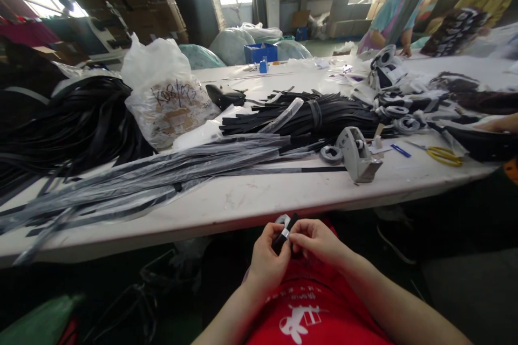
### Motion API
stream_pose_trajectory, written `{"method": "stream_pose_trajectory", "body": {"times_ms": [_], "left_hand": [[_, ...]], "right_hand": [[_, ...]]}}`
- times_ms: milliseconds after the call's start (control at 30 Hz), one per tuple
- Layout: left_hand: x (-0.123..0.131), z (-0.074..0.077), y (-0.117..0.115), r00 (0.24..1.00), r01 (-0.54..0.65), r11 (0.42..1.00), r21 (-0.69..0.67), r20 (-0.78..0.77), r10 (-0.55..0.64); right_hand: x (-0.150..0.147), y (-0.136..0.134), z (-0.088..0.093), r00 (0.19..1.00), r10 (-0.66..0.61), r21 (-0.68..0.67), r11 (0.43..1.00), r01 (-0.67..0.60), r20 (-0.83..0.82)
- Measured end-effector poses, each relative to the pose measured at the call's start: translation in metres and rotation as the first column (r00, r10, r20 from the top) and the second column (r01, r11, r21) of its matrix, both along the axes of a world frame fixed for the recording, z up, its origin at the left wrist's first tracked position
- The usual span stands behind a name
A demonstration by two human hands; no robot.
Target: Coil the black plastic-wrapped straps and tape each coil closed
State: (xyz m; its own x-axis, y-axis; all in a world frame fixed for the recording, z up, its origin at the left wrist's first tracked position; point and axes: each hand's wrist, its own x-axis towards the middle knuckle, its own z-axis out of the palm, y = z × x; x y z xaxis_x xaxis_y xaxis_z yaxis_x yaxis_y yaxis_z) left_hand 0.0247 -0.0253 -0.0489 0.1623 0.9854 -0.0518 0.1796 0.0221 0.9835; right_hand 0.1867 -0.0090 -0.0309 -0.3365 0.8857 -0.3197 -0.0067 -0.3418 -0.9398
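In front of the red apron, my left hand [269, 253] is closed around a small rolled black strap [280, 241]. A whitish band [285, 233] crosses the strap, and a pale grey loop shows just behind it. My right hand [316, 238] pinches at the band's edge with thumb and forefinger, touching the strap. On the table beyond my hands stands a grey tape dispenser [358, 155], with a grey coil [331, 154] beside it. Long black straps in clear plastic [194, 159] lie to the left.
A tied bundle of black straps [324, 113] lies mid-table. Yellow-handled scissors [444, 156] and a blue cutter [400, 151] are at right, near several wrapped coils [404, 123]. A marked plastic bag [170, 97] stands at left. Two people work across the table; another person's arm [502, 125] enters at right.
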Motion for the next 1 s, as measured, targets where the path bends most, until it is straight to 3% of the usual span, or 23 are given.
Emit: {"method": "stream_pose_trajectory", "body": {"times_ms": [167,433,533,667,733,800,900,1000], "left_hand": [[-0.005,0.002,0.000,0.999,-0.014,0.999,0.030,-0.041,0.016],[-0.006,0.000,0.000,0.999,0.016,1.000,-0.001,0.033,-0.016],[-0.004,-0.005,0.003,0.982,-0.044,0.990,-0.135,0.177,0.068],[-0.001,-0.011,0.007,0.917,-0.088,0.912,-0.400,0.325,0.231],[-0.001,-0.010,0.008,0.901,-0.098,0.888,-0.450,0.338,0.271],[-0.001,-0.008,0.007,0.902,-0.141,0.903,-0.405,0.323,0.286],[0.000,-0.007,0.003,0.924,-0.212,0.948,-0.236,0.268,0.273],[0.003,-0.006,-0.003,0.955,-0.185,0.972,-0.142,0.209,0.212]], "right_hand": [[0.002,0.000,-0.009,0.999,-0.003,-0.030,1.000,0.004,0.046],[-0.002,-0.003,-0.022,0.998,-0.065,-0.085,0.994,0.067,0.027],[-0.006,-0.004,-0.028,0.996,-0.081,-0.070,0.994,0.083,0.037],[-0.010,-0.004,-0.029,0.998,-0.056,-0.078,0.995,0.057,0.007],[-0.009,-0.004,-0.025,0.999,-0.028,-0.098,0.995,0.026,-0.017],[-0.009,-0.003,-0.021,1.000,0.005,-0.101,0.995,-0.005,-0.005],[-0.012,-0.002,-0.019,0.998,0.022,-0.095,0.995,-0.015,0.066],[-0.016,-0.002,-0.023,0.990,-0.008,-0.016,1.000,0.011,0.142]]}}
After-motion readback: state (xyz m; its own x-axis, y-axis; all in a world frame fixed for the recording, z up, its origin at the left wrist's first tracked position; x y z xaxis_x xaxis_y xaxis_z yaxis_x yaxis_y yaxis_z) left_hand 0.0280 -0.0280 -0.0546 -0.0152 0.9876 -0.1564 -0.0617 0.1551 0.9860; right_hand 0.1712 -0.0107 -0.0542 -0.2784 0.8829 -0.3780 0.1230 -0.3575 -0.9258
